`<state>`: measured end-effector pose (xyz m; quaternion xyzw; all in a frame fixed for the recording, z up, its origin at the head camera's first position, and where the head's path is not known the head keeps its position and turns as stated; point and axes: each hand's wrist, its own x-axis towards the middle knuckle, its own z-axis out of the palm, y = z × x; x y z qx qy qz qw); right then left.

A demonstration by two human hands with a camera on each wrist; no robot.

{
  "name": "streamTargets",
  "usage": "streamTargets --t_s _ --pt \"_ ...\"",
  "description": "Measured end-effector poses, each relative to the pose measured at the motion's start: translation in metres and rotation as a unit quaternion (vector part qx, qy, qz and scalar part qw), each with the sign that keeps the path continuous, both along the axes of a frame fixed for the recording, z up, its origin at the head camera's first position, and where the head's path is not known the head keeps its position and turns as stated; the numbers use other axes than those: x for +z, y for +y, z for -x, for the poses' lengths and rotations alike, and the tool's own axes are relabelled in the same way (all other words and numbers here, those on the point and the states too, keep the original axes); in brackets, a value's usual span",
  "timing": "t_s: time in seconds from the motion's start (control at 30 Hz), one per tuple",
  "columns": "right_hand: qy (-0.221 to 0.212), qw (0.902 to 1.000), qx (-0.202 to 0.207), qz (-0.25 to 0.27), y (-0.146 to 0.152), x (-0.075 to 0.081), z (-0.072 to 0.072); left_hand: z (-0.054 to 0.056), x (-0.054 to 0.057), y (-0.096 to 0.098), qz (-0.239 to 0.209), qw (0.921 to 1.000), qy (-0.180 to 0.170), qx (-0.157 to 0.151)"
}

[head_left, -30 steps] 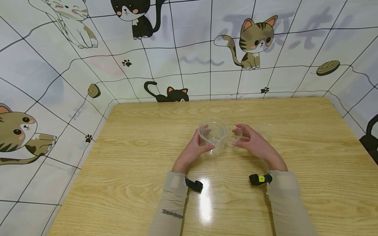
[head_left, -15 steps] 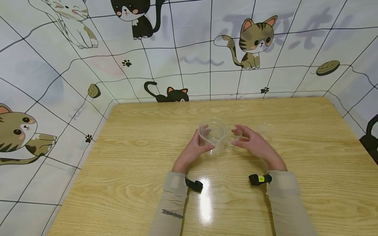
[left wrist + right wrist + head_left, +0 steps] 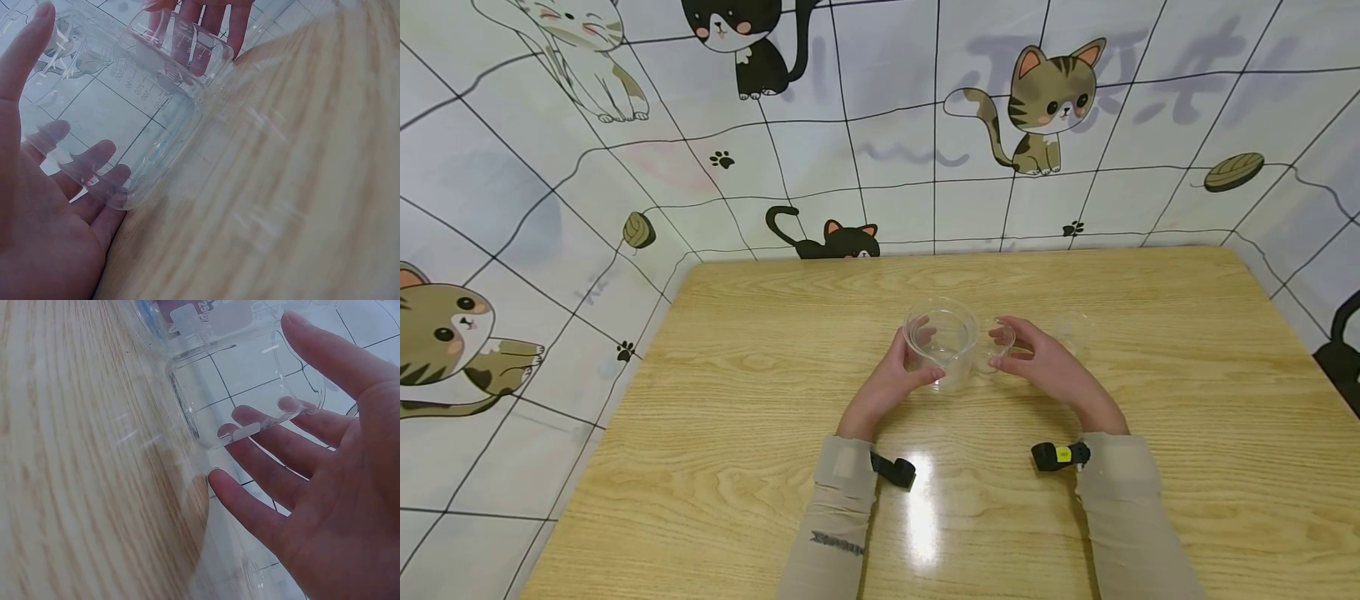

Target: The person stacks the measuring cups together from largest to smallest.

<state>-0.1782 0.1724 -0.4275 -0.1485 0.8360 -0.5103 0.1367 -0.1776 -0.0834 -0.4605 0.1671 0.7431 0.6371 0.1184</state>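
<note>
A large clear glass beaker (image 3: 953, 348) with printed volume marks stands upright on the wooden table. My left hand (image 3: 897, 367) holds it from the left, thumb at the near side and fingers round the far side. Right beside it, on its right, is a smaller clear beaker (image 3: 244, 381), also graduated. My right hand (image 3: 1033, 354) grips this one from the right between thumb and fingers; the little finger sticks out apart from the glass in the right wrist view. Side by side, the two beakers overlap in the left wrist view. Both look clear inside.
Behind the right hand, a faint transparent round piece (image 3: 1073, 329) sits on the table (image 3: 760, 375). A white cloth wall (image 3: 895, 167) with grid lines and cartoon cats rises at the table's back and sides. Light glares off the tabletop between the forearms.
</note>
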Motion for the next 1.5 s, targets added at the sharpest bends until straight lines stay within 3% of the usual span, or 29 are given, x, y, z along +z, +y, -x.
streamTargets --t_s 0.23,0.5,0.73,0.83,1.1,1.2,1.33,1.5 --pt "0.003 1.0000 -0.004 -0.008 0.000 -0.001 0.000 0.000 0.003 0.001 -0.001 1.0000 -0.007 -0.003" --pt "0.003 0.9998 -0.009 -0.016 0.000 -0.005 0.002 -0.008 0.020 0.000 -0.011 0.9996 -0.022 -0.016" --pt "0.000 0.9999 -0.007 -0.009 -0.001 -0.003 0.002 -0.001 0.002 -0.001 0.001 1.0000 -0.008 -0.005" --pt "0.000 0.9999 -0.008 -0.010 -0.002 -0.003 0.001 0.000 0.002 -0.001 0.001 1.0000 -0.009 -0.003" --pt "-0.002 0.9999 -0.010 -0.012 -0.002 -0.003 0.002 -0.011 0.027 -0.001 -0.009 0.9997 -0.010 -0.019" --pt "-0.004 0.9998 -0.012 -0.015 -0.002 -0.004 0.001 -0.012 0.030 -0.001 -0.004 0.9997 -0.009 -0.024" --pt "-0.005 0.9998 -0.015 -0.014 -0.002 -0.004 0.001 -0.010 0.025 -0.001 -0.012 0.9996 -0.014 -0.021" --pt "-0.005 0.9997 -0.020 -0.013 -0.001 -0.006 0.001 -0.003 0.008 -0.001 -0.002 0.9999 -0.011 -0.007"
